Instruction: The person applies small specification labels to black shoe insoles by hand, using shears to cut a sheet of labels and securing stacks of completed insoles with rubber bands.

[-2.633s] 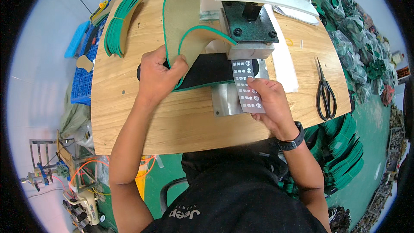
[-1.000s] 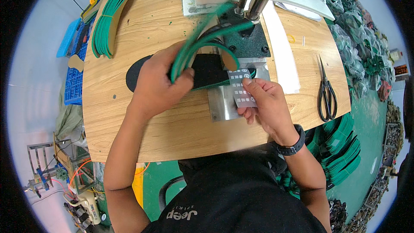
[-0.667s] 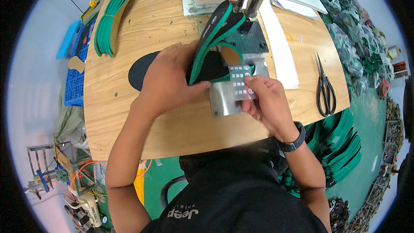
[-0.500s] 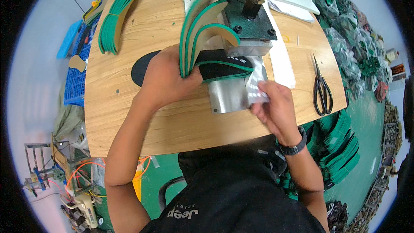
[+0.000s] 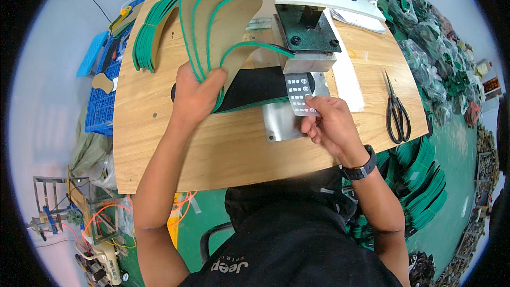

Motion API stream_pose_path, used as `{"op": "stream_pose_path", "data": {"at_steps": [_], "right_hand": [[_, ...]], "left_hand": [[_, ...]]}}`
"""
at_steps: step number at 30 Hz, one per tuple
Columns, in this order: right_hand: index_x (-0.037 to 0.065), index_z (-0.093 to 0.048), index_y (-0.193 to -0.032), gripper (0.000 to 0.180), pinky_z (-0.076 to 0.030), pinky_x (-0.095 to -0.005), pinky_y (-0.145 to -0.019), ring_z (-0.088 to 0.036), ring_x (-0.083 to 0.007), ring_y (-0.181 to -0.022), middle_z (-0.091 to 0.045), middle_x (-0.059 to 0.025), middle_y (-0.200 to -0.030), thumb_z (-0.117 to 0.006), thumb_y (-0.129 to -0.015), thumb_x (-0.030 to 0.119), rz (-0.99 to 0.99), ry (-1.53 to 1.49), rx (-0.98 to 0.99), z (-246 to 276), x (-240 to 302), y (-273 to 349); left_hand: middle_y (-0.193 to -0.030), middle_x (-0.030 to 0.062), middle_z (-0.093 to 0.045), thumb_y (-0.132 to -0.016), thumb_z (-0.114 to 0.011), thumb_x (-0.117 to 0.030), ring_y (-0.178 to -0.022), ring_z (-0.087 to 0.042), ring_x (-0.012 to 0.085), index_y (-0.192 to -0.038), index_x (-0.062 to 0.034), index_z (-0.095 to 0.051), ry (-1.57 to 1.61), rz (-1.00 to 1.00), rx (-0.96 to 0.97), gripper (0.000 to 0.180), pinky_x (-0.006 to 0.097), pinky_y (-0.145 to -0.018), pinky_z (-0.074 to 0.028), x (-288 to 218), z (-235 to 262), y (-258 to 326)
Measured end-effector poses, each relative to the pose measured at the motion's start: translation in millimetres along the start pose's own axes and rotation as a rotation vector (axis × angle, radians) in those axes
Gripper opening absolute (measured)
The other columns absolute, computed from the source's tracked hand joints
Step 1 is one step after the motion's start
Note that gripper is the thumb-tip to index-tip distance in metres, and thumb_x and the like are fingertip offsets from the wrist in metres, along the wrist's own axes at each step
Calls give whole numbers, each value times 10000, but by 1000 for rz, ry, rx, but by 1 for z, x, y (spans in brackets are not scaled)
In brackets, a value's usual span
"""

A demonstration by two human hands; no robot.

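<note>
My left hand [image 5: 199, 93] is closed round a fanned stack of insoles [image 5: 229, 18] with tan undersides and green edges. One insole of the stack bends right, its tip touching the metal block of a press [image 5: 308, 62]. Below it, a black insole face [image 5: 257, 87] reaches toward the metal plate [image 5: 279, 122] under the press. My right hand [image 5: 332, 122] pinches the lower edge of a grey sheet with rows of white printed marks [image 5: 298, 95]. The sheet lies over the right end of the black insole, in front of the block. Whether they touch is unclear.
A banded bundle of insoles [image 5: 151, 34] lies at the table's far left, above a blue crate [image 5: 99, 111]. Black-handled scissors [image 5: 396, 114] rest at right, near white paper [image 5: 348, 79]. Green insole stacks [image 5: 419, 186] and bagged goods [image 5: 419, 37] stand beyond the table's right edge.
The fanned insoles have tipped left and spread apart, showing their tan undersides. My left hand has shifted slightly left. The sheet in my right hand has moved left and now shows its printed marks.
</note>
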State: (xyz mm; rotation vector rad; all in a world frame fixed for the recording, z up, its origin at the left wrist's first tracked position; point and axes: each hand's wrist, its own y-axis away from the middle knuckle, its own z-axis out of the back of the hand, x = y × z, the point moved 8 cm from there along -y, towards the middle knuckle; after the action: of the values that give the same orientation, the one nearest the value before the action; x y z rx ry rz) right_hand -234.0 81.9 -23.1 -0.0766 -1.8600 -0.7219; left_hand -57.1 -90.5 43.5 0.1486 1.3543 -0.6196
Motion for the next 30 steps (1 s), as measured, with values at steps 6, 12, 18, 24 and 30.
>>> {"op": "stream_pose_path", "data": {"at_steps": [6, 12, 18, 24, 30], "right_hand": [[3, -553, -763, 255, -398, -220, -343, -520, -121, -416, -608, -125, -586, -523, -920, 201, -4, 15, 13, -3, -1, -2], [-4, -552, -773, 255, -399, -226, -340, -522, -123, -411, -603, -129, -577, -534, -915, 206, -7, 34, -12, -3, -2, -9], [5, -561, -765, 265, -395, -228, -340, -514, -122, -404, -598, -120, -569, -528, -920, 217, -27, 16, -11, -5, 0, -6], [21, -563, -748, 244, -335, -205, -317, -480, -105, -380, -591, -109, -553, -510, -912, 194, 53, 38, -27, -3, 2, -1], [32, -541, -749, 224, -303, -195, -314, -460, -92, -375, -583, -95, -541, -510, -907, 187, 92, -95, -127, 35, 6, 13]], "left_hand": [[-576, 16, -502, -751, -554, -117, -564, -446, 88, -679, -11, -547, -111, -16, -18, 128, 277, -534, -400, -3, 1, 2], [-599, 69, -526, -734, -576, -138, -562, -477, 148, -806, -9, -592, -231, -34, 67, 148, 295, -565, -429, -11, -14, 4], [-1038, 192, -597, -643, -717, -247, -1010, -544, 354, -1226, -61, -511, -588, -205, 317, 645, 409, -918, -420, -18, -45, 6], [-920, 175, -603, -623, -734, -251, -933, -560, 359, -1153, -51, -550, -628, -261, 336, 596, 415, -866, -442, -21, -50, 7], [-867, 174, -623, -658, -729, -177, -824, -611, 291, -953, -10, -612, -591, -89, 329, 359, 387, -747, -486, -20, -41, 7]]}}
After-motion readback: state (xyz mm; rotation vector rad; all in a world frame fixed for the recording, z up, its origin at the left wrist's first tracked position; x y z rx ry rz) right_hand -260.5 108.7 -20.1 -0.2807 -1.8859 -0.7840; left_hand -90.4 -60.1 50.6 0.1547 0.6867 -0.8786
